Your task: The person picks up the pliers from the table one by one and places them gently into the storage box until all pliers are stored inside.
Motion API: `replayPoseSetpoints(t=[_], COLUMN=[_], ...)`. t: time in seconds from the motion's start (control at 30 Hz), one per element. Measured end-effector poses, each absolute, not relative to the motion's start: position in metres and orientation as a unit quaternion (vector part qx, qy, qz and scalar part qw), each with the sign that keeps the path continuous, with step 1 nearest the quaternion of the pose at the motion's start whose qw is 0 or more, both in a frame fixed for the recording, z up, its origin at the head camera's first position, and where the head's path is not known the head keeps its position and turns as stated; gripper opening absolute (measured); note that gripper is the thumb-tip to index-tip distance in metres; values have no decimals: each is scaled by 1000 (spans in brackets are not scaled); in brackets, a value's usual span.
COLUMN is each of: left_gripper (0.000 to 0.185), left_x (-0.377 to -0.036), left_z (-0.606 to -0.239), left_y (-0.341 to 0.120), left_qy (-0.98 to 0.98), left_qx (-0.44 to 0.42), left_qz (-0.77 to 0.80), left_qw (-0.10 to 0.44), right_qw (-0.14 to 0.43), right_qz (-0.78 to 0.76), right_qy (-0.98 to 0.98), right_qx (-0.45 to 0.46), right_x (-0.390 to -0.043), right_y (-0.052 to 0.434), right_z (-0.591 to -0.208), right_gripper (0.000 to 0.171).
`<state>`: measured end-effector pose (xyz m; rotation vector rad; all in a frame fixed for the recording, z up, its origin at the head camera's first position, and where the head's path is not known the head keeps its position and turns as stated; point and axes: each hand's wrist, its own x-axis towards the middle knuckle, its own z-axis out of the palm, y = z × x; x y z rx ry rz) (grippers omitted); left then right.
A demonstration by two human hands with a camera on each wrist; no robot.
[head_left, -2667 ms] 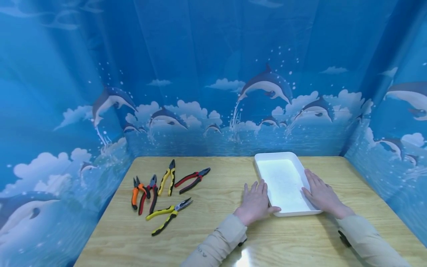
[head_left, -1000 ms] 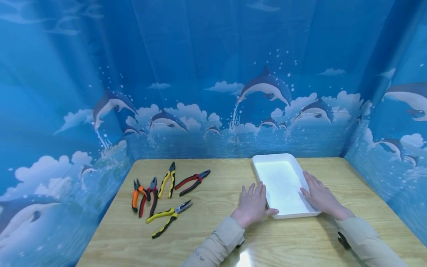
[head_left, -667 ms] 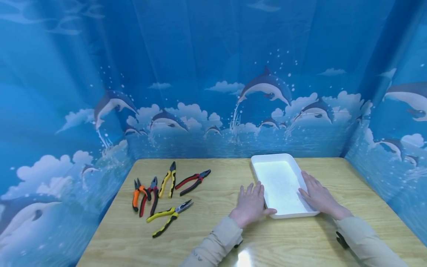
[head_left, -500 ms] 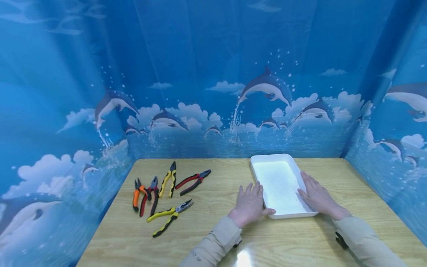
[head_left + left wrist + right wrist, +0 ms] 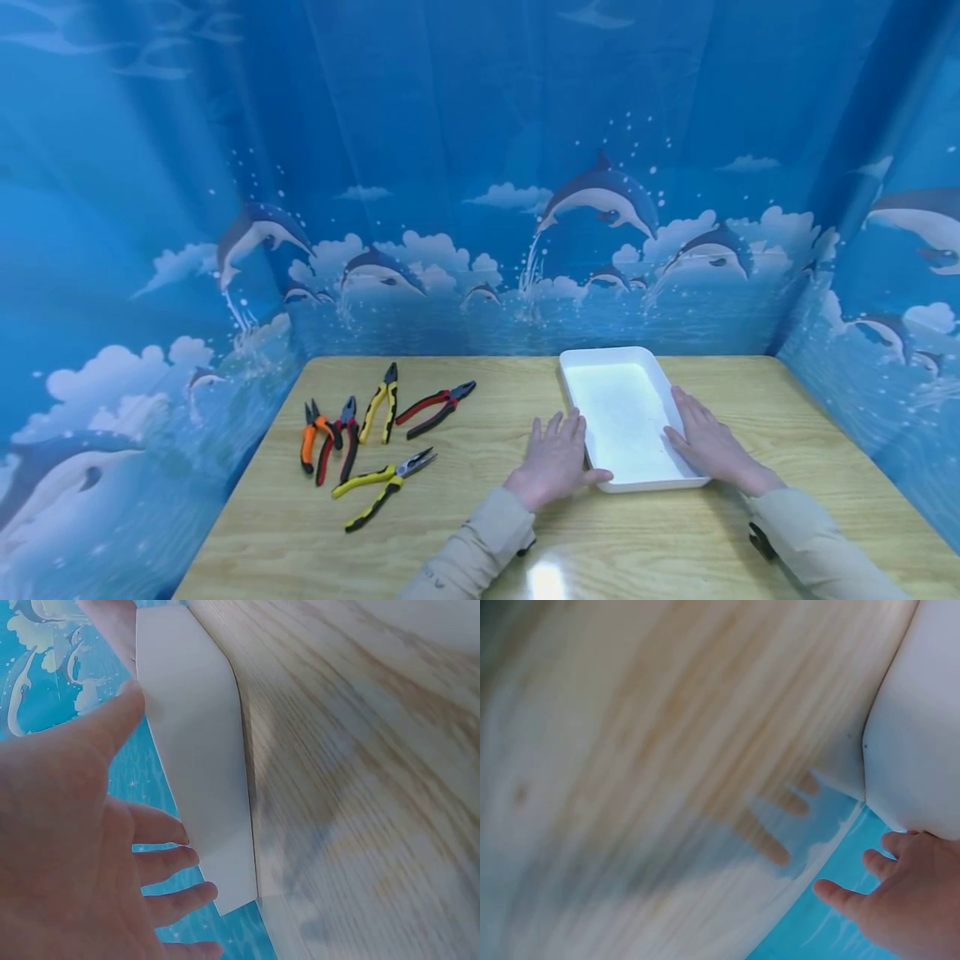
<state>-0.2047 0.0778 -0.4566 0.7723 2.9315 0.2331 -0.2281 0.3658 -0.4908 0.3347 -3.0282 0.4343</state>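
A shallow white rectangular tray lies on the wooden table, right of the middle in the head view. Against its left side rests my left hand, fingers spread and fairly straight, thumb at the near corner. In the left wrist view the left hand lies along the white side wall of the tray. My right hand lies along the opposite long side, its thumb over the rim. The right wrist view shows only part of the right hand by the tray's wall.
Several pliers lie on the table's left: an orange pair, red-and-black ones, a yellow-and-black pair and yellow long-nose pliers. A blue dolphin-print curtain stands behind the table and at both sides.
The tray has slid slightly to the left, and both hands have moved left along with it. The pliers have stayed in place on the table.
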Motion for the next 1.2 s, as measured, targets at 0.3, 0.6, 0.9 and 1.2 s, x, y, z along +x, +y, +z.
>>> replayPoseSetpoints(t=[0.3,0.6,0.9,1.2], left_gripper=[94,93,93,93], left_x=[-206,-206,-205,-204], left_z=[-457,-458,-458,-457], left_y=[71,66,60,53], left_qy=[962,960,959,959], left_qx=[255,263,267,264], left_qz=[82,79,87,90], left_qw=[57,53,49,53], right_qw=[33,30,24,13], right_qz=[149,152,150,162], right_qy=[-981,-981,-981,-980], right_qx=[119,119,117,112], right_x=[-226,-225,-227,-228], right_y=[361,355,352,345], right_z=[-490,-489,-490,-489], right_gripper=[74,74,75,76])
